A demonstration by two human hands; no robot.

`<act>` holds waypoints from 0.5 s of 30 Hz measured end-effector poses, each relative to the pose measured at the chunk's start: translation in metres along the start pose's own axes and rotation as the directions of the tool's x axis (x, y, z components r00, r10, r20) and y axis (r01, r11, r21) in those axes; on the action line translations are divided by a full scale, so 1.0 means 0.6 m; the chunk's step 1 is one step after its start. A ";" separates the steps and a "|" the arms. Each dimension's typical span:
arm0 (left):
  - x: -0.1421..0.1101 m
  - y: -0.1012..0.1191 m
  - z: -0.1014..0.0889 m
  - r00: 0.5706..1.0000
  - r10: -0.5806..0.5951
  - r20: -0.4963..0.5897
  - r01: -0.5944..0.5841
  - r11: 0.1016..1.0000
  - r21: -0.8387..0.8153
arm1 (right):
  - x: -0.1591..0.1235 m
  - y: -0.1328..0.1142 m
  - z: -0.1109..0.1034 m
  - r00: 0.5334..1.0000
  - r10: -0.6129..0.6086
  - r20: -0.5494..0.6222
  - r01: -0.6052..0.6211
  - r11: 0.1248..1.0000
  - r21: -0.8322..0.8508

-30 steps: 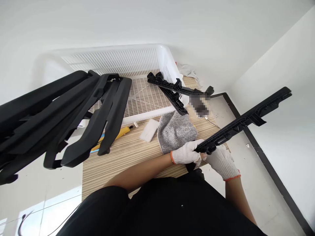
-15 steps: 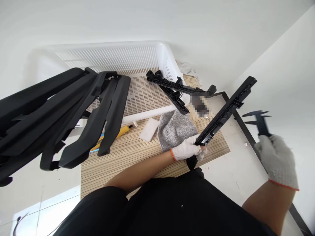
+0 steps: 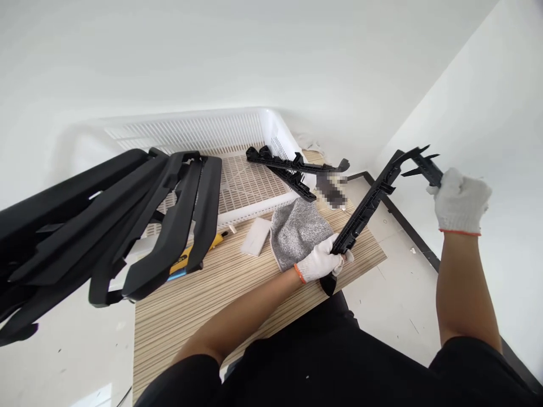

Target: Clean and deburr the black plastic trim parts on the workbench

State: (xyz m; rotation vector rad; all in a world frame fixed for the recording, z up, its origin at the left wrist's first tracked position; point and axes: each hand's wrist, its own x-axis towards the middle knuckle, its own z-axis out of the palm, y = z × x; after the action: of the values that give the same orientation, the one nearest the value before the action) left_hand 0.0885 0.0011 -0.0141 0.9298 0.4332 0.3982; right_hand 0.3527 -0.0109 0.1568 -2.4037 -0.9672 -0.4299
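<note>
In a white knit glove, my left hand [image 3: 321, 260] is closed around the lower end of a long black plastic trim piece [image 3: 368, 204], which slants up to the right with its ribbed side showing. My right hand [image 3: 460, 200], gloved too, grips a black caliper [image 3: 429, 169] by its beam. One caliper jaw lies at the far tip of the trim piece; whether they touch I cannot tell. Under and beside my left hand a grey cloth [image 3: 299, 234] is spread on the wood-grain table [image 3: 229, 299].
Several black trim pieces [image 3: 169, 226] jut over the left side of a white plastic basket [image 3: 254, 212]. More ribbed pieces [image 3: 292, 169] rest across its right rim. A yellow cutter [image 3: 216, 241] and a white block [image 3: 255, 236] lie in front. Walls stand behind and right.
My right hand has moved up and left, bringing the caliper from apart to the far end of the trim piece. My left hand keeps its hold. The whole view has tilted slightly.
</note>
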 end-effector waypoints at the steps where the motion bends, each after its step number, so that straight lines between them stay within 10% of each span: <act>1: 0.001 -0.002 0.000 1.000 0.008 -0.010 -0.007 1.000 0.027 | 0.006 -0.011 -0.008 1.000 0.021 0.013 -0.021 1.000 -0.004; 10: 0.004 0.002 0.003 0.998 0.065 -0.010 -0.065 0.996 0.055 | 0.004 -0.029 -0.045 0.993 -0.070 0.096 0.088 0.976 -0.198; 15: -0.006 0.006 0.010 0.993 0.120 -0.002 -0.119 0.989 0.083 | -0.005 -0.014 -0.051 0.978 -0.204 0.046 0.205 0.979 -0.019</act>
State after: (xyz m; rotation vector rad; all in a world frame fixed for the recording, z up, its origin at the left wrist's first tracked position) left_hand 0.0881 -0.0024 -0.0074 1.0388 0.4037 0.4957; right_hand 0.3416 -0.0249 0.1833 -2.3524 -1.2421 -0.4662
